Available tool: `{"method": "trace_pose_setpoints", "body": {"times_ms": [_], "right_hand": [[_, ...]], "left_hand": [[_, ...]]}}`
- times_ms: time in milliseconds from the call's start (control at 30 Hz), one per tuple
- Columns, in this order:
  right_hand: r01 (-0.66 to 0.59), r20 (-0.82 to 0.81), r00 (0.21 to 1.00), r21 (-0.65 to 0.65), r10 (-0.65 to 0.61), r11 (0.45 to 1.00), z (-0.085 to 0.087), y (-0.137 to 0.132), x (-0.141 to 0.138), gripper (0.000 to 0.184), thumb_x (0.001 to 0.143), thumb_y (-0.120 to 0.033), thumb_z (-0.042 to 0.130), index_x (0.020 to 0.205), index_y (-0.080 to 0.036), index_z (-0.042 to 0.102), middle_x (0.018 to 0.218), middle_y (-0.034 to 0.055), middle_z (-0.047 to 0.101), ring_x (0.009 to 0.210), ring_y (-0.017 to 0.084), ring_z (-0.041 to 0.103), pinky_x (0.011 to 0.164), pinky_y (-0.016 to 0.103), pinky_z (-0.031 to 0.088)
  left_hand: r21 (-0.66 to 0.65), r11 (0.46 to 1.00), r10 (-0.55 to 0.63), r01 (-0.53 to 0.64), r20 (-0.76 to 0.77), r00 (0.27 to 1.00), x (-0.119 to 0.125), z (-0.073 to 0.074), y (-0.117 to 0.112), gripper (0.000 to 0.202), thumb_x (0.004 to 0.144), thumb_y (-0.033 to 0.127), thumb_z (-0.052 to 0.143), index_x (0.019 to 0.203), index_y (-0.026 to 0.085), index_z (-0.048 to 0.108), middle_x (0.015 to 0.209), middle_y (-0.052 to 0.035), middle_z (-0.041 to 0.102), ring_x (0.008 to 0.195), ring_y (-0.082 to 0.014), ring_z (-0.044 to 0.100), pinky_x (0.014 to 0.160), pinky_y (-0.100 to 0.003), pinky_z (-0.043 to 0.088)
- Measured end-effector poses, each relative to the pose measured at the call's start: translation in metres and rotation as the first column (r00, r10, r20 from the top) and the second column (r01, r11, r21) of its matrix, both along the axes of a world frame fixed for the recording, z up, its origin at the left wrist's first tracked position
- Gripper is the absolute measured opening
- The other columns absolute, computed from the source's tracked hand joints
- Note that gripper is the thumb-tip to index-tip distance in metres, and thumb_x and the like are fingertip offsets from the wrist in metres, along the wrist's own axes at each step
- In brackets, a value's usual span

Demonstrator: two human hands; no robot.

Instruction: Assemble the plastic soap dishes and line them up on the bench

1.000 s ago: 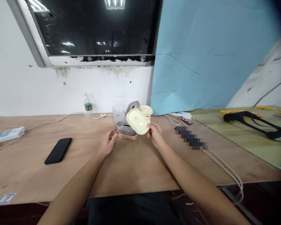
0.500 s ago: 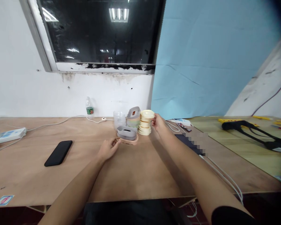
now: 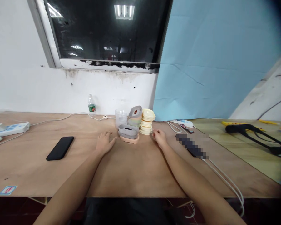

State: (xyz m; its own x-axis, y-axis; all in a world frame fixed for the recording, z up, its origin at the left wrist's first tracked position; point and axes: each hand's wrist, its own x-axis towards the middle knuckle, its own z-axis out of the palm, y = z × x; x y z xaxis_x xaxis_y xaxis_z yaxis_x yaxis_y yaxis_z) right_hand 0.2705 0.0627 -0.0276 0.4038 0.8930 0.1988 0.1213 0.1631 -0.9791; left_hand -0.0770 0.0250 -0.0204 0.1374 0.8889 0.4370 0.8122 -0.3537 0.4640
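Mid-table stands a tall stack of cream-yellow plastic pieces (image 3: 147, 123), its top piece tilted toward me. Left of it are a grey rounded piece (image 3: 135, 111) tilted on pale green and peach ones, and a nearer grey oval piece (image 3: 128, 131) resting on a pink base (image 3: 129, 139). Clear plastic containers (image 3: 120, 117) stand behind these. My left hand (image 3: 105, 141) lies on the table just left of the pink base, fingers spread, holding nothing. To the right of the cream stack, my right hand (image 3: 159, 137) rests apart from it with curled fingers; nothing shows in them.
A black phone (image 3: 60, 148) lies at left, near a white power strip (image 3: 16, 128). A small bottle (image 3: 91, 105) stands against the wall. At right are a partly blurred dark object (image 3: 189, 145), white cables (image 3: 224, 178) and a black strap-like item (image 3: 250, 131).
My right hand has let go of the cream stack's upper part and come down to the table beside it. The top piece now tilts more. My left hand has drawn slightly away, fingers spreading.
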Motion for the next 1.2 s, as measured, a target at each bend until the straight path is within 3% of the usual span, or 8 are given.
{"method": "trace_pose_setpoints", "body": {"times_ms": [100,233,400,567,800,933,1200], "right_hand": [[-0.067,0.299,0.952,-0.023,0.071,0.997,-0.011,-0.004,-0.001,0.029,0.076,-0.045,0.059,0.065,-0.018,0.056,0.055,-0.0019,0.060,0.042,0.010,0.047,0.043,0.022,0.034],[-0.123,0.640,0.763,0.002,0.093,0.992,-0.010,-0.008,-0.016,0.023,0.078,-0.040,0.059,0.073,-0.018,0.065,0.066,0.0012,0.066,0.059,0.014,0.056,0.054,0.023,0.038],[-0.197,0.818,0.559,-0.028,0.136,0.980,-0.006,-0.013,-0.034,0.019,0.082,-0.032,0.056,0.088,-0.017,0.067,0.088,0.0067,0.070,0.079,0.018,0.061,0.070,0.027,0.043],[-0.308,0.920,0.347,-0.070,0.180,0.949,-0.003,-0.018,-0.040,0.023,0.087,-0.028,0.051,0.096,-0.015,0.068,0.099,0.0113,0.069,0.094,0.023,0.061,0.083,0.031,0.042],[-0.346,0.950,0.231,-0.121,0.210,0.930,-0.005,-0.022,-0.043,0.032,0.094,-0.026,0.039,0.108,-0.014,0.066,0.114,0.0137,0.065,0.108,0.023,0.058,0.092,0.031,0.041],[-0.337,0.966,0.178,-0.121,0.189,0.934,-0.011,-0.021,-0.041,0.035,0.095,-0.027,0.037,0.113,-0.012,0.064,0.120,0.0147,0.063,0.115,0.024,0.055,0.098,0.033,0.039],[-0.290,0.968,0.168,-0.130,0.184,0.948,-0.017,-0.021,-0.042,0.040,0.096,-0.027,0.036,0.122,-0.008,0.059,0.128,0.0165,0.058,0.122,0.026,0.051,0.106,0.036,0.035]], "left_hand": [[-0.089,0.994,0.044,-0.055,-0.121,0.992,-0.003,-0.007,0.003,0.066,0.083,0.064,0.045,0.127,0.016,0.052,0.133,-0.0200,0.052,0.126,-0.0384,0.041,0.103,-0.054,0.026],[-0.204,0.977,0.023,-0.064,-0.198,0.980,-0.004,-0.012,0.002,0.082,0.081,0.071,0.040,0.138,0.013,0.038,0.140,-0.0231,0.045,0.133,-0.0398,0.033,0.107,-0.060,0.015],[-0.266,0.961,-0.008,-0.078,-0.308,0.951,-0.001,-0.011,-0.002,0.087,0.080,0.072,0.036,0.144,0.013,0.029,0.144,-0.0184,0.042,0.137,-0.0364,0.028,0.109,-0.060,0.012],[-0.239,0.968,-0.017,-0.077,-0.368,0.930,0.001,-0.008,-0.005,0.084,0.080,0.072,0.036,0.141,0.014,0.033,0.145,-0.0168,0.041,0.136,-0.0349,0.030,0.108,-0.059,0.019],[-0.211,0.976,-0.033,-0.060,-0.411,0.911,0.004,-0.010,-0.009,0.078,0.082,0.075,0.026,0.132,0.019,0.048,0.144,-0.0174,0.040,0.136,-0.0370,0.027,0.106,-0.056,0.023],[-0.233,0.970,-0.036,-0.069,-0.421,0.906,0.005,-0.014,-0.010,0.090,0.076,0.082,0.025,0.137,0.018,0.043,0.149,-0.0188,0.032,0.139,-0.0399,0.019,0.107,-0.057,0.020],[-0.249,0.965,-0.042,-0.075,-0.432,0.901,0.004,-0.017,-0.010,0.098,0.075,0.084,0.019,0.142,0.015,0.036,0.152,-0.0201,0.025,0.140,-0.0412,0.015,0.107,-0.058,0.017]]}}
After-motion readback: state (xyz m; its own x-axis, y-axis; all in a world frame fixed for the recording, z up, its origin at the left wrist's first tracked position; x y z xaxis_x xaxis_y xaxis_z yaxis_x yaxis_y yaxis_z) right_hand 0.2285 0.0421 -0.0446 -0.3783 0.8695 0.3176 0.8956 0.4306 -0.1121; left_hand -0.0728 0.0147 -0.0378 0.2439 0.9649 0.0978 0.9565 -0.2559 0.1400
